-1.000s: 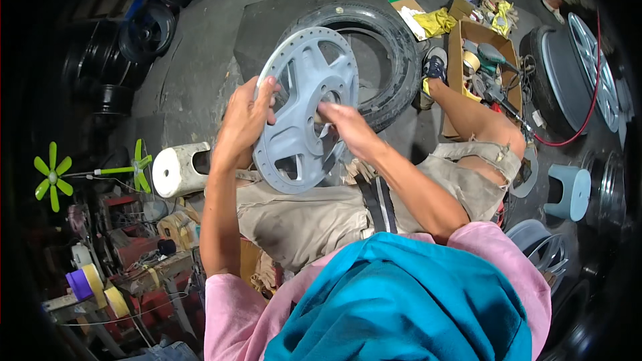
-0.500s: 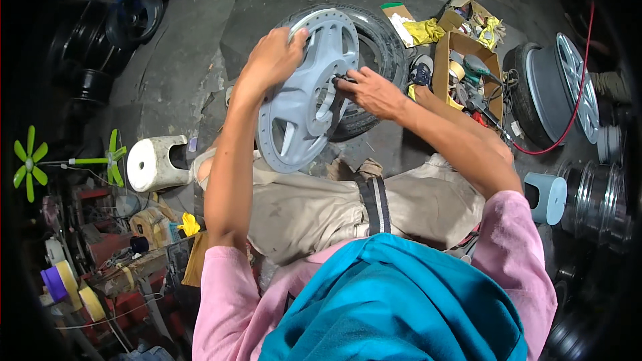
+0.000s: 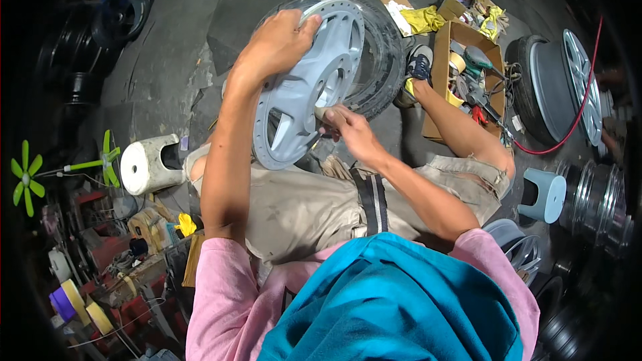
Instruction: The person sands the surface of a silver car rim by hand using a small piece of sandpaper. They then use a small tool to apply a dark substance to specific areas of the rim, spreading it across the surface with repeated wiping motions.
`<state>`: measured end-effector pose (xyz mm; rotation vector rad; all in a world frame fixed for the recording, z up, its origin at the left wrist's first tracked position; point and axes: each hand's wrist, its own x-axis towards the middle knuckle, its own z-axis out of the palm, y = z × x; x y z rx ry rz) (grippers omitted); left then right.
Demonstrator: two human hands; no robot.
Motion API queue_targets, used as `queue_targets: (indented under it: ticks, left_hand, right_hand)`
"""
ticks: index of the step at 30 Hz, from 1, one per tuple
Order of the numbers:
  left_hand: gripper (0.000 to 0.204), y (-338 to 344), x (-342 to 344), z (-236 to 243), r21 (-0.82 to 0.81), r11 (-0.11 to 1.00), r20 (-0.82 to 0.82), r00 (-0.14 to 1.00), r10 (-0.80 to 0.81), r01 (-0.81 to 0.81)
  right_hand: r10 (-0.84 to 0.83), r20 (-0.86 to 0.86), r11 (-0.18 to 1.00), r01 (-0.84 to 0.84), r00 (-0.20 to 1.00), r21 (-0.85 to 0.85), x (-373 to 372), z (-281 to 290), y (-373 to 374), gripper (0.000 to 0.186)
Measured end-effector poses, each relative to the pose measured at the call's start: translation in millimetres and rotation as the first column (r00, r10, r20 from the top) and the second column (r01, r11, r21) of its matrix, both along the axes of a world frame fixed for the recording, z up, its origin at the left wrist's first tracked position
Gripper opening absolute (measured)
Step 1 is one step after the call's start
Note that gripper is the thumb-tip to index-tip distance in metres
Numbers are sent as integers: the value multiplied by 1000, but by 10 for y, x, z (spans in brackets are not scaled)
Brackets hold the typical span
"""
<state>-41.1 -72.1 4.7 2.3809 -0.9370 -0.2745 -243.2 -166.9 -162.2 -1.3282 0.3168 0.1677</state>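
A grey wheel rim (image 3: 294,110) stands tilted up in front of my lap, its spoked face toward me and small holes around its outer edge. My left hand (image 3: 284,40) grips the top left of that edge, fingers wrapped over it and partly hidden behind. Beside the centre hole my right hand (image 3: 353,132) is closed, with pinched fingers against the hub. A small tan bit shows at its fingertips, too small to name. Behind the rim a black tyre (image 3: 384,60) lies on the floor.
To the right stand a cardboard box of tools (image 3: 438,60), yellow gloves (image 3: 422,21), a tyred wheel (image 3: 535,87), a red hose (image 3: 575,130) and a blue stool (image 3: 550,197). On the left are a white stool (image 3: 137,166), green fan blades (image 3: 27,180) and dark rims (image 3: 124,17).
My right hand has come down and toward me along the hub, its forearm now lower. My left hand keeps its grip at the rim's upper edge.
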Motion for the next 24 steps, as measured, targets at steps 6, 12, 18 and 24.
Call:
queue_targets:
  ticks: [6,12,18,24]
  left_hand:
    - [48,84,-7,8,1,1000,8,1000,28,-28]
    - [48,212,-57,0,2,997,2,997,83,-83]
    - [48,78,-137,-17,-53,999,77,997,10,-6]
    - [49,178,-424,101,-66,996,63,996,69,-65]
  right_hand:
    - [795,76,-123,283,602,-951,324,-266,-1016,33]
    - [860,-76,-316,409,505,-856,649,44,-1166,34]
    - [207,498,729,206,842,-653,-17,-455,-100,36]
    - [-67,-140,819,134,988,558,-17,281,200,33]
